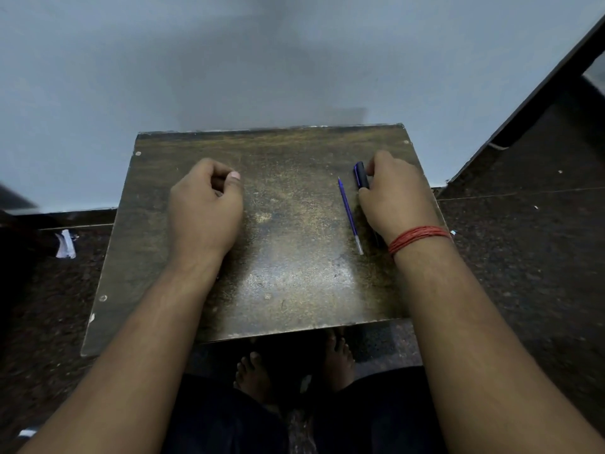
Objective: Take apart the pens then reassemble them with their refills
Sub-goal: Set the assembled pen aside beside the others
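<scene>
A thin blue pen refill [350, 215] lies on the worn brown table [288, 250] at the right, its tip pointing away from me. Just right of it, my right hand [394, 194] rests on the table with its fingers closed on a dark pen body [361, 175], whose blue-edged end sticks out past the fingertips. The rest of the pen is hidden under the hand. My left hand [204, 204] rests on the left half of the table as a loose fist, thumb on top; I see nothing in it.
The small table stands against a pale blue wall [229, 60]. Dark speckled floor [523, 257] surrounds it. A white scrap [66, 244] lies on the floor at the left. My bare feet [294, 365] show below the table's near edge.
</scene>
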`<state>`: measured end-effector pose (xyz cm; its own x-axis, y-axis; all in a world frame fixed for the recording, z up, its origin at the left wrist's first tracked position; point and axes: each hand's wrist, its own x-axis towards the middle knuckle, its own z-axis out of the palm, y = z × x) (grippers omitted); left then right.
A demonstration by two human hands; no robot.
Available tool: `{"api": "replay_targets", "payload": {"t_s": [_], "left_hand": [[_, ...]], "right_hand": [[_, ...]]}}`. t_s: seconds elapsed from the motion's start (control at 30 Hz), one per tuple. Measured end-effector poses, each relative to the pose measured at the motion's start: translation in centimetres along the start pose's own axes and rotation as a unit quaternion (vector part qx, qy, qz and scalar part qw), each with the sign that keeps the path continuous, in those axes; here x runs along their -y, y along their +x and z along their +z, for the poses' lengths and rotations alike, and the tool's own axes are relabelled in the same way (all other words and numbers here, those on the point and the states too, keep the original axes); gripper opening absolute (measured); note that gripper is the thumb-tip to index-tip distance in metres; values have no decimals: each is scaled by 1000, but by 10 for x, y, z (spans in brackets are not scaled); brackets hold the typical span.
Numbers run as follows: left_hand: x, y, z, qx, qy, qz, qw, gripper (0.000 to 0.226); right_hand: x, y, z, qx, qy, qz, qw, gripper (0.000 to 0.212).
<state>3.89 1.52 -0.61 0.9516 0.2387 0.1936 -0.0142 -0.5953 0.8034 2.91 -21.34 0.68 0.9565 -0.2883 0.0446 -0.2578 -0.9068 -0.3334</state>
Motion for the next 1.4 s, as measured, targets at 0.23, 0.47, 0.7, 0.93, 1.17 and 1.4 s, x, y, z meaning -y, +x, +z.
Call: {"api": "replay_targets", "payload": {"t_s": [0.23, 0.47, 0.7, 0.93, 1.17, 1.4], "left_hand": [[10, 6, -1, 34, 84, 8, 996, 9], [9, 7, -10, 95, 219, -4, 971, 27], [5, 7, -10, 116, 250, -16, 961, 20], [1, 5, -7, 91, 208, 3, 974, 16], [-15, -3, 0, 91, -42, 37, 994, 8], [-17, -13, 8, 172, -49, 123, 976, 8]], "right_hand": [[2, 0, -7, 7, 25, 7, 1000, 19], [13, -2, -11, -46, 75, -14, 996, 18], [27, -9, -3, -12, 72, -44, 996, 21], [39, -16, 1, -8, 84, -77, 993, 19], [48, -18, 6, -9, 208, -73, 975, 8], [55, -20, 10, 66, 440, -17, 896, 22]]}}
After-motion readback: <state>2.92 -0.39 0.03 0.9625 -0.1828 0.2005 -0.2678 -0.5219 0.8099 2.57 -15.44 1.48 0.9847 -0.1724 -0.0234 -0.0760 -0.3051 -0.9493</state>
